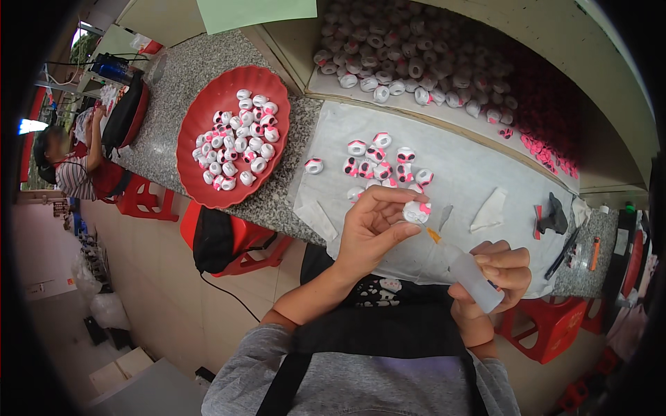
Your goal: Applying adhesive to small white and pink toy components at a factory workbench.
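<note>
Between the thumb and fingers of my left hand [373, 227] is a small white toy head [415, 212] with a pink patch. My right hand [508, 269] is wrapped round a translucent squeeze bottle [476, 283], tilted so its thin orange-based nozzle [434, 236] points at the toy head. The nozzle's end is close to the piece; whether it touches, I cannot make out. Just beyond my left hand, several similar white heads [374, 154] with pink and dark markings lie on a white sheet [458, 159]. One more sits apart at the left.
A red scalloped basin [187, 156] of white heads stands on the granite counter at left. A shelf at the back holds piled white heads [402, 48] and pink pieces [548, 152]. Crumpled tissue [490, 209] and a black cloth [553, 216] lie right. Another person [69, 166] sits far left.
</note>
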The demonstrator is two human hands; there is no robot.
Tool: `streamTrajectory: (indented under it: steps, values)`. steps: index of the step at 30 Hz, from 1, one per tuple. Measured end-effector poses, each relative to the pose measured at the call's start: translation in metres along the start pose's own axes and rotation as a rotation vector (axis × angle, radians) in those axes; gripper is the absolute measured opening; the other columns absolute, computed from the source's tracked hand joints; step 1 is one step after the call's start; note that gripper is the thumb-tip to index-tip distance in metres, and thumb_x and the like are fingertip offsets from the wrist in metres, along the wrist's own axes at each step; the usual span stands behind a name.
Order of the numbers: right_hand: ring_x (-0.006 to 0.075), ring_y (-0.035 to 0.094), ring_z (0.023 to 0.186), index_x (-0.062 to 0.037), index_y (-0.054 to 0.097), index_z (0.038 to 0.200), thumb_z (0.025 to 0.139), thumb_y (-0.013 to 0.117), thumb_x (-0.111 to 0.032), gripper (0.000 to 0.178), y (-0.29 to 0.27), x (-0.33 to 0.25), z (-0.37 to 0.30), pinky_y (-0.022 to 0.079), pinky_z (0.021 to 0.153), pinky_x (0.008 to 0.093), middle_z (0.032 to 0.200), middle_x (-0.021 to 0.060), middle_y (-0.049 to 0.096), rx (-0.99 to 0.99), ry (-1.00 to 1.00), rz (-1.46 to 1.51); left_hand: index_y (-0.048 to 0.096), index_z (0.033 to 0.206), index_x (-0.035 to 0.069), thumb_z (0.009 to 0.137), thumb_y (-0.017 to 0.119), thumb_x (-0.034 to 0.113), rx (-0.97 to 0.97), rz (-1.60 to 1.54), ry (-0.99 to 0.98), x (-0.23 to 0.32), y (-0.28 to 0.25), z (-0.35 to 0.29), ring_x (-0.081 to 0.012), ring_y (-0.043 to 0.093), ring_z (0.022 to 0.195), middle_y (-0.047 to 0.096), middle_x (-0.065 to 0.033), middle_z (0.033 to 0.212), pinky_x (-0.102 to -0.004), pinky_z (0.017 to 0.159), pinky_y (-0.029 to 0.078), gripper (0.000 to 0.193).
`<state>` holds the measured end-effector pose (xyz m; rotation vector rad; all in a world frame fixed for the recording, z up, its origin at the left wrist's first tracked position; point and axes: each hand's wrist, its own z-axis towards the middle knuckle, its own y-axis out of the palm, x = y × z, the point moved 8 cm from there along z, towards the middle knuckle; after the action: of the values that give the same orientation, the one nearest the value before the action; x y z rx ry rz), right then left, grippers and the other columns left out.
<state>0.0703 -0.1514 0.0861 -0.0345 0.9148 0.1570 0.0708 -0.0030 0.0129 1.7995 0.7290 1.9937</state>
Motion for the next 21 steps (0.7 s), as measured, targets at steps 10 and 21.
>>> streamTrajectory:
  steps: [10,21]
  values:
    - [0.0111,0.042,0.057,-0.0088,0.042,0.078,0.055,0.073,-0.02,0.04,-0.0029,-0.0021,0.0001,0.037,0.048,0.0209,0.074,0.0026,0.043,0.0,-0.021,-0.044,0.041,0.096,0.001,0.068,0.056,-0.004,0.012,-0.002,-0.032,-0.0043,-0.0046,-0.001,-0.0185,0.051,0.09,0.049,-0.0163,0.098,-0.03,0.078,0.043,0.032]
    - [0.0111,0.042,0.056,-0.0086,0.043,0.079,0.055,0.074,-0.018,0.04,-0.0038,-0.001,-0.0025,0.036,0.048,0.0211,0.075,0.0024,0.043,0.01,-0.029,-0.014,0.041,0.097,-0.001,0.068,0.055,-0.004,-0.02,-0.012,-0.062,-0.0073,0.0019,-0.0008,-0.0187,0.051,0.09,0.049,-0.0169,0.098,-0.0306,0.078,0.044,0.032]
